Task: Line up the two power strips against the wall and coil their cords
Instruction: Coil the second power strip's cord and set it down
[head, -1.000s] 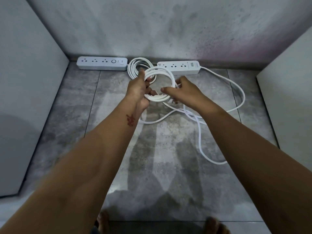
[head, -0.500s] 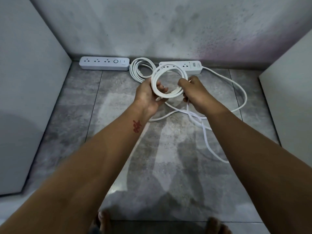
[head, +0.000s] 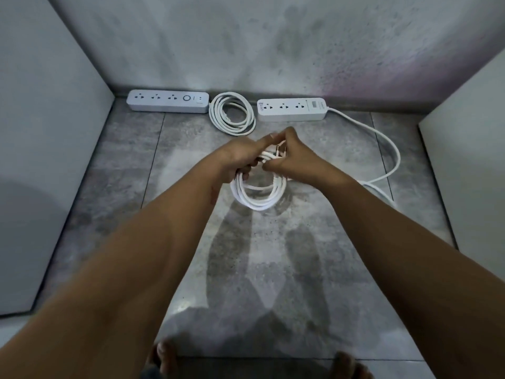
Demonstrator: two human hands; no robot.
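Observation:
Two white power strips lie against the back wall: the left strip and the right strip. Between them the left strip's cord rests coiled on the floor. The right strip's cord runs out to the right, curves back and ends in a coil that hangs from my hands. My left hand grips the top of that coil. My right hand pinches the cord's plug end against the coil; the metal pins show between my fingers.
Grey tiled floor in a recess, with pale panels on the left and right and a stained wall behind. My bare toes show at the bottom edge.
The loose cord on the floor has been gathered into the coil. The coil has dropped from upright in front of the right strip to hanging below my hands, nearer to me.

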